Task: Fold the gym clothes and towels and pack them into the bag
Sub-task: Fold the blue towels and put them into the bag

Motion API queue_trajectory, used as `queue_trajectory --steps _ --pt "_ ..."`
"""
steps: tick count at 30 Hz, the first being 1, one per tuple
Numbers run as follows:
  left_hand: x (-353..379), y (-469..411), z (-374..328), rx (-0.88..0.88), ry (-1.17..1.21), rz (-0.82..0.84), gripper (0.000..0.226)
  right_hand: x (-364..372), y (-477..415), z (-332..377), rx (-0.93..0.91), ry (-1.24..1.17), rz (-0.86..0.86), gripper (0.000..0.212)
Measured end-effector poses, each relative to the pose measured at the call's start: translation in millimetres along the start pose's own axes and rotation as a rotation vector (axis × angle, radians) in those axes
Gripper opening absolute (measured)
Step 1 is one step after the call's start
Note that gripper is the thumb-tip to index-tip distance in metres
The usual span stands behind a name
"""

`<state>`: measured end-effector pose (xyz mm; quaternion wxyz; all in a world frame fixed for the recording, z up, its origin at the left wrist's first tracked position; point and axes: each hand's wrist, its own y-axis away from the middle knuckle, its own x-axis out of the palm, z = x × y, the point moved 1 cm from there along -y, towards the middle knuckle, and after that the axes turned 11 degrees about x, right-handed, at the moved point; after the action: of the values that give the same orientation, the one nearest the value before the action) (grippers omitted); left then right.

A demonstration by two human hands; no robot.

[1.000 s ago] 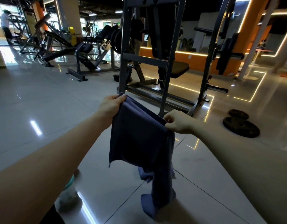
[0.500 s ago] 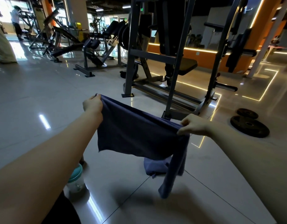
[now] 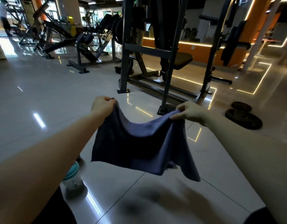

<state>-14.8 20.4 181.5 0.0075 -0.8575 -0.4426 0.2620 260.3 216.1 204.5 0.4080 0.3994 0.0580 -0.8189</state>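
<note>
A dark blue towel [image 3: 139, 147] hangs in the air in front of me, spread wide between my two hands, with its top edge sagging in the middle. My left hand [image 3: 102, 105] grips the top left corner in curled fingers. My right hand [image 3: 190, 112] pinches the top right corner. The lower edge hangs free above the tiled floor [image 3: 50, 102], and the right side droops lowest. No bag is in view.
A clear shaker bottle with a teal lid [image 3: 73, 178] stands on the floor under my left forearm. A grey rack frame [image 3: 165, 81] with a bench stands just beyond the towel. Two weight plates [image 3: 243, 119] lie at the right. More gym machines [image 3: 84, 46] fill the back left.
My hands have moved apart and spread the towel out wide. Its dangling lower part has lifted up off the floor.
</note>
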Motion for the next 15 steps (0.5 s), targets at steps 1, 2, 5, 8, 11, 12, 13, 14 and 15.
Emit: queue_trajectory --steps 1,2,5,8,11,12,13,14,15 --pt "12 5 -13 0.073 -0.035 0.112 0.013 3 1 10 -0.028 0.016 0.021 0.02" --pt "21 13 -26 0.128 -0.033 0.227 0.013 6 0 20 -0.047 0.034 0.043 0.019" --pt "48 34 -49 0.271 0.056 0.532 0.016 16 -3 43 -0.071 0.046 0.101 0.02" --pt "59 42 -55 0.293 0.158 0.739 0.028 24 -7 50 -0.087 0.053 0.128 0.011" --pt "58 39 -50 0.262 0.157 0.836 0.025 23 -10 43 -0.093 0.05 0.148 0.013" --pt "57 37 -48 0.252 0.128 0.854 0.021 21 -9 41 -0.091 0.047 0.164 0.014" --pt "56 36 -44 0.239 0.097 0.858 0.017 20 -7 40 -0.085 0.046 0.184 0.016" --pt "55 33 -41 0.231 0.063 0.852 0.014 19 -5 39 -0.071 0.045 0.203 0.018" --pt "54 30 -37 0.231 0.036 0.834 0.012 18 -4 37 -0.049 0.046 0.222 0.021"
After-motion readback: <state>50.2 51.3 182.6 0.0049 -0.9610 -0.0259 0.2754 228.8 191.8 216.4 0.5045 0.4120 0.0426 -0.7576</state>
